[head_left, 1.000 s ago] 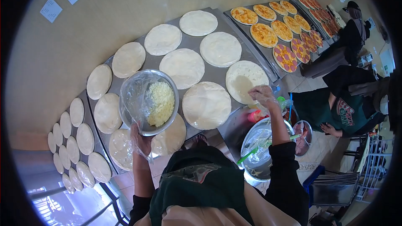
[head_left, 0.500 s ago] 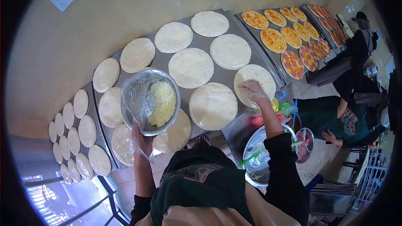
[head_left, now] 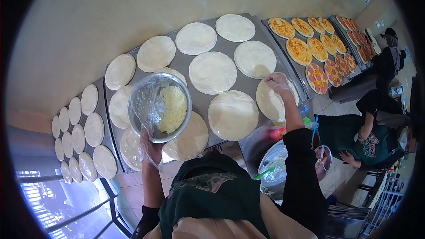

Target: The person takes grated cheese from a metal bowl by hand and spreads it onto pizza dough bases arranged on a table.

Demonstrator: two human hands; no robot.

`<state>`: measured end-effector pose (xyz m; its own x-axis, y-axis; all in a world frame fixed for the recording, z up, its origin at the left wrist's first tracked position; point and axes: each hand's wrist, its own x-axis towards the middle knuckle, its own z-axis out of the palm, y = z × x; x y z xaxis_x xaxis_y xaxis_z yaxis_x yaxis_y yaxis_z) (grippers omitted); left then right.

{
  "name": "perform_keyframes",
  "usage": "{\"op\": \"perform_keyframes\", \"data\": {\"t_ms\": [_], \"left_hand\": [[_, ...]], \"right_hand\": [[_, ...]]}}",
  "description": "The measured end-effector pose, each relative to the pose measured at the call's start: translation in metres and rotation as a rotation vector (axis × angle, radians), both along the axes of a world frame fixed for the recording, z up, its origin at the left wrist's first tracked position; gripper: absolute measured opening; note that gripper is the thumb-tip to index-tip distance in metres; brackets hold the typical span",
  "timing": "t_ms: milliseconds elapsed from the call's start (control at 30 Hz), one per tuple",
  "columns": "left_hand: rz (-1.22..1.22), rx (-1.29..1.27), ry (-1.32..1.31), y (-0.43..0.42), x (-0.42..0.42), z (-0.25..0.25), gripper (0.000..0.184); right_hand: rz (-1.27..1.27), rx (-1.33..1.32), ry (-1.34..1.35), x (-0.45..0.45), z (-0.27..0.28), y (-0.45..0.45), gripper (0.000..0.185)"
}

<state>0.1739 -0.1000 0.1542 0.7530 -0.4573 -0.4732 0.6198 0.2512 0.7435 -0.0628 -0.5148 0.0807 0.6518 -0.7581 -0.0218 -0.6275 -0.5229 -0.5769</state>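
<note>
My left hand (head_left: 152, 147), in a clear plastic glove, grips the near rim of a metal bowl (head_left: 189, 114). Shredded white cheese (head_left: 172, 109) fills the bowl's right side, and clear plastic film (head_left: 144, 99) bunches on its left. My right hand (head_left: 277, 82), also gloved in plastic, is above the far edge of a round dough base (head_left: 271, 102) at the right end of the tray. Its fingers are curled together; whatever they hold is too small to make out. Beside that base lies another plain dough round (head_left: 233, 115).
More dough rounds cover this metal tray (head_left: 177, 86) and a second one at left. Topped pizzas (head_left: 299, 51) fill trays at back right. A large basin (head_left: 270, 163) with plastic and a green-handled tool stands by my right arm. Two people (head_left: 354, 137) are at the right.
My right hand has moved from over the middle of the dough base to its far edge, with the fingers drawn together. My left hand still holds the bowl. The view has shifted slightly.
</note>
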Motion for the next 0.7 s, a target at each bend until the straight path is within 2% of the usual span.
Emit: {"op": "perform_keyframes", "data": {"t_ms": [67,133,267,367,433,467,533,600,700], "left_hand": [[0.007,-0.002,0.017,0.001,0.002,-0.003,0.029],[0.014,-0.002,0.037,0.002,0.003,-0.004,0.029],[-0.033,0.045,0.005,0.006,0.004,-0.006,0.032],[-0.060,0.059,-0.018,0.006,0.005,-0.011,0.035],[-0.057,0.064,-0.036,0.007,0.006,-0.013,0.038],[-0.105,0.041,-0.030,0.008,0.008,-0.015,0.039],[-0.143,0.022,-0.032,0.005,0.007,-0.009,0.041],[-0.073,0.095,0.000,-0.001,0.002,0.002,0.039],[-0.177,0.130,-0.041,0.006,0.007,-0.014,0.040]], "right_hand": [[0.051,-0.038,0.031,0.003,-0.012,-0.007,0.010],[0.058,-0.200,0.127,0.007,-0.016,-0.008,0.008],[0.045,-0.246,0.101,0.010,-0.005,-0.002,0.008],[0.059,-0.095,0.056,0.023,0.007,0.018,0.011],[0.118,0.429,-0.129,0.039,0.004,0.041,0.012],[0.122,0.431,-0.130,0.045,0.005,0.053,0.012],[0.296,0.026,0.119,0.059,0.020,0.081,0.015],[0.250,-0.029,0.155,0.073,0.030,0.104,0.015],[0.369,0.226,-0.235,0.097,0.090,0.158,0.013]]}}
